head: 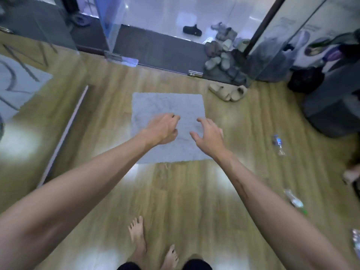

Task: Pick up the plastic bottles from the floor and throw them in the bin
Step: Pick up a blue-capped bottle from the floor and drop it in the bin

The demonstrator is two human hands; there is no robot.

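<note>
Three clear plastic bottles lie on the wooden floor at the right: one with a blue label [278, 144], a crumpled one with a green cap [294, 199], and a third [356, 241] cut off by the right edge. Both my arms reach forward over a grey mat [148, 102]. My left hand [163, 129] hangs with loosely curled fingers and holds nothing. My right hand [208, 133] has its fingers spread and is empty too. Both hands are well left of the bottles. A dark grey bin [331, 114] stands at the right.
Several slippers [220, 55] are piled by the glass door, and a beige pair [228, 92] sits beside the mat. A black bag [303, 80] leans behind the bin. My bare feet [153, 248] stand on the floor. Another person's foot [350, 174] shows at the right edge.
</note>
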